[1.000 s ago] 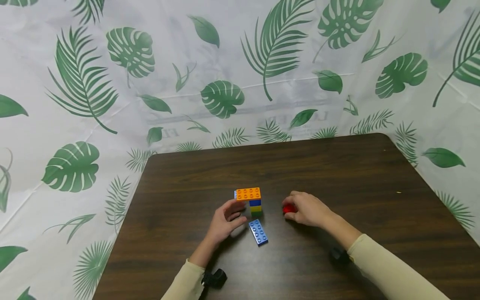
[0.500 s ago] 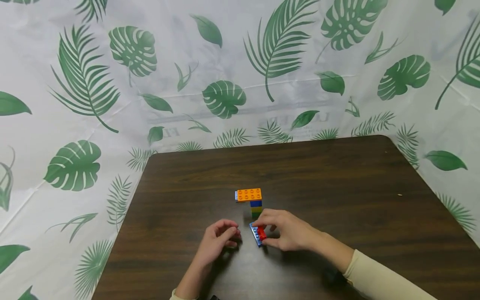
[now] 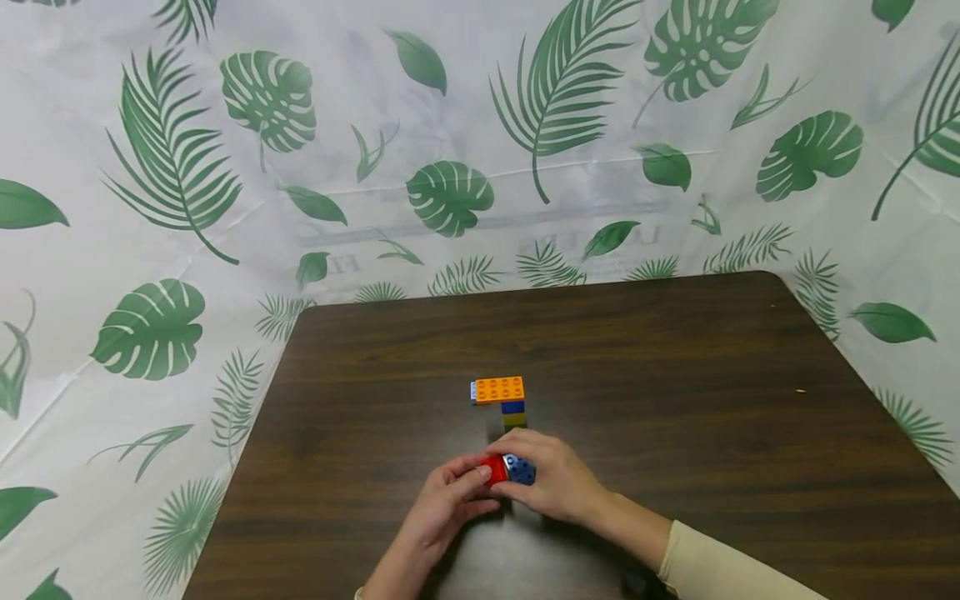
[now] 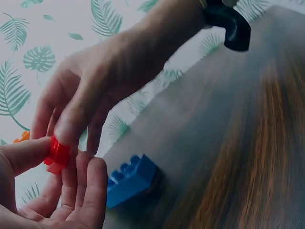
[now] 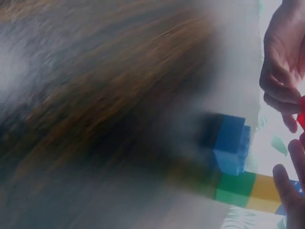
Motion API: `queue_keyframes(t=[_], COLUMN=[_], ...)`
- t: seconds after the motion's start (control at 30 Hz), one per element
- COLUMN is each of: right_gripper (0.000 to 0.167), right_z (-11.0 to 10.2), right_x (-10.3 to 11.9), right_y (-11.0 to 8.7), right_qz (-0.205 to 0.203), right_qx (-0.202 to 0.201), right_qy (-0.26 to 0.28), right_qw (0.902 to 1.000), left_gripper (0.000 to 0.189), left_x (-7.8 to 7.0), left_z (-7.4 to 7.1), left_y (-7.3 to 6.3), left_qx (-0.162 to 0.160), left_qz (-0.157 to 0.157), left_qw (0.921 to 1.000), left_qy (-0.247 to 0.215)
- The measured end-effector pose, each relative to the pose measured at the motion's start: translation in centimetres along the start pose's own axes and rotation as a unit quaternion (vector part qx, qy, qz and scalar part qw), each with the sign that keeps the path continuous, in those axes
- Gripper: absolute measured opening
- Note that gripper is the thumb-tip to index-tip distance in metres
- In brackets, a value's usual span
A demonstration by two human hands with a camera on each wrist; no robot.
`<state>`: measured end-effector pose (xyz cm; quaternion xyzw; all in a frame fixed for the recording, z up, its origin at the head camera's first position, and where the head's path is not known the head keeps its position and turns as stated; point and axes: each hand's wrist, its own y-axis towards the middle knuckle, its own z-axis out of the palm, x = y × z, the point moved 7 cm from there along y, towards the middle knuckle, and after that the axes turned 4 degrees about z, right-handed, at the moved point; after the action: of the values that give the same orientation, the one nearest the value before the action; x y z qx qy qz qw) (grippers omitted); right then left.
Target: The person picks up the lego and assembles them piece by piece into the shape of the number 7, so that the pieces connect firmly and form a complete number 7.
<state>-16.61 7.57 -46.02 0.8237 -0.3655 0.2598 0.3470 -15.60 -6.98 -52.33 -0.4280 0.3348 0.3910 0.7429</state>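
Both hands meet over the table in the head view, pinching a red toy brick (image 3: 494, 470) from its two sides. My left hand (image 3: 448, 500) has its thumb on the brick's near face. My right hand (image 3: 558, 479) grips it from the right with thumb and fingertips. In the left wrist view the red brick (image 4: 58, 155) shows between both thumbs. Below the hands a blue studded brick (image 3: 520, 469) lies on the table, nothing gripping it; the right wrist view shows this blue brick (image 5: 231, 145) near the stack.
Just behind the hands stands a stack with an orange brick (image 3: 499, 389) across its top, over dark blue, yellow and green bricks (image 5: 237, 189). A light blue piece (image 3: 474, 392) shows at its left end. All rest on a dark wood table (image 3: 675, 358) before a leaf-print sheet (image 3: 450, 100).
My right hand has brought the red brick left from the table's right side, past the blue brick. My left hand has left the stack, come nearer and taken hold of the red brick too.
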Motion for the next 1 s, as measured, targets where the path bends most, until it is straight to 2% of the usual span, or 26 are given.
queue_keyframes(t=[0.07,0.17,0.27,0.4,0.5,0.67,0.9,1.0], right_gripper=[0.046,0.046,0.043,0.045,0.044,0.037,0.037,0.038], right_z=[0.0,0.1,0.4,0.8,0.7,0.1,-2.0,-3.4], right_x=[-0.3,-0.9,-1.8,-2.8,-3.1,-3.2,-4.7,-5.3], right_y=[-0.2,-0.4,-0.8,-1.4,-1.5,-1.6,-2.4,-2.5], right_qz=[0.007,0.031,0.069,0.109,0.115,0.108,0.150,0.159], right_qx=[-0.005,0.000,0.034,0.084,0.093,0.093,0.083,0.067], right_qy=[-0.030,-0.088,-0.153,-0.207,-0.222,-0.238,-0.256,-0.264], right_qw=[0.9995,0.9956,0.9852,0.9687,0.9639,0.9607,0.9514,0.9488], left_gripper=[0.038,0.040,0.042,0.041,0.044,0.047,0.053,0.053], left_x=[0.0,-0.9,-2.4,-4.9,-6.4,-8.0,-9.3,-9.5], left_z=[-0.5,-1.6,-2.7,-3.5,-3.4,-2.7,-1.8,-1.6], left_y=[0.3,0.8,1.3,2.3,3.1,4.3,5.2,5.4], left_qx=[-0.017,-0.050,-0.080,-0.092,-0.080,-0.045,0.007,0.018], left_qz=[0.006,0.031,0.059,0.091,0.095,0.075,0.068,0.067], left_qw=[0.9998,0.9981,0.9949,0.9916,0.9919,0.9956,0.9955,0.9956], left_qy=[-0.011,-0.019,-0.019,0.010,0.026,0.035,0.065,0.063])
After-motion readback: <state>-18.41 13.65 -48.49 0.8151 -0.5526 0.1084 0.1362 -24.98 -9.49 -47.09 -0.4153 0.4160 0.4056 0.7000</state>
